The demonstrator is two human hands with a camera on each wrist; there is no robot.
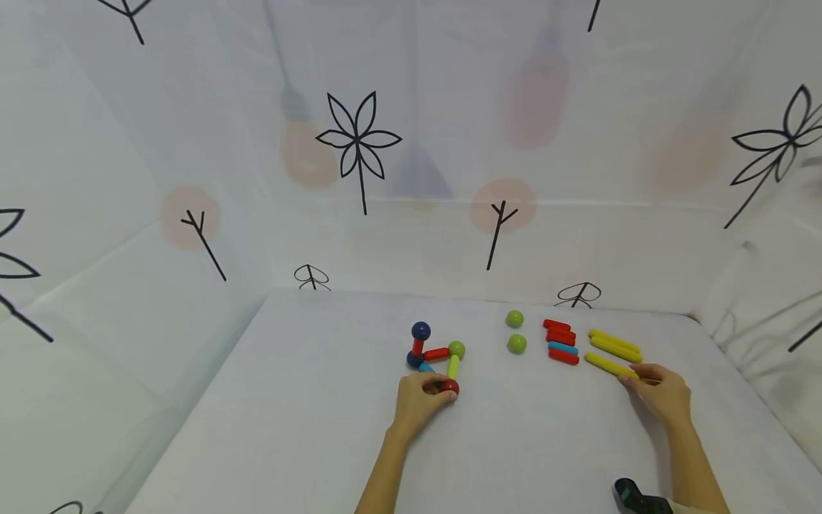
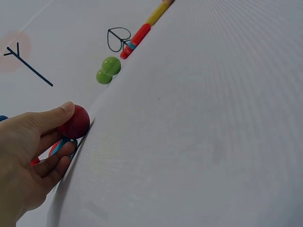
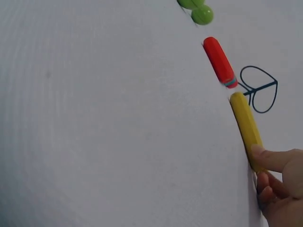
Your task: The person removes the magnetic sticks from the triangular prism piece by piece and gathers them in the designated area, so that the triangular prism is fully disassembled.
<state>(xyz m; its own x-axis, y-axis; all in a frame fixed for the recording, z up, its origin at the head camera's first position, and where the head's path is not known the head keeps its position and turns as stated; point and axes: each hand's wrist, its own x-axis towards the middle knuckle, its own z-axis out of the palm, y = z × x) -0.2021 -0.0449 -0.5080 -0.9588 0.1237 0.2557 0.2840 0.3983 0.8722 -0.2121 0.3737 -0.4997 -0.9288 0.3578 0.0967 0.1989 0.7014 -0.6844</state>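
My left hand [image 1: 419, 405] grips a red ball [image 1: 450, 387] at the near corner of a small structure of balls and rods. In that structure a dark blue ball [image 1: 421, 330] tops an upright red rod [image 1: 418, 348], and a second dark blue ball [image 1: 414, 359] is at its foot. A red rod [image 1: 437, 354] leads from there to a green ball [image 1: 457, 349], and a yellow-green rod [image 1: 453, 367] joins the green and red balls. A blue rod [image 1: 427, 368] is partly hidden by the left hand. My right hand [image 1: 664, 394] pinches the near end of a long yellow rod [image 1: 606, 364].
Two loose green balls [image 1: 516, 344] lie right of the structure. Beside them is a row of short red rods [image 1: 561, 337] with one blue rod [image 1: 563, 348]. Two more yellow rods [image 1: 615, 348] lie behind the held one. A black object [image 1: 642, 497] is by the right forearm.
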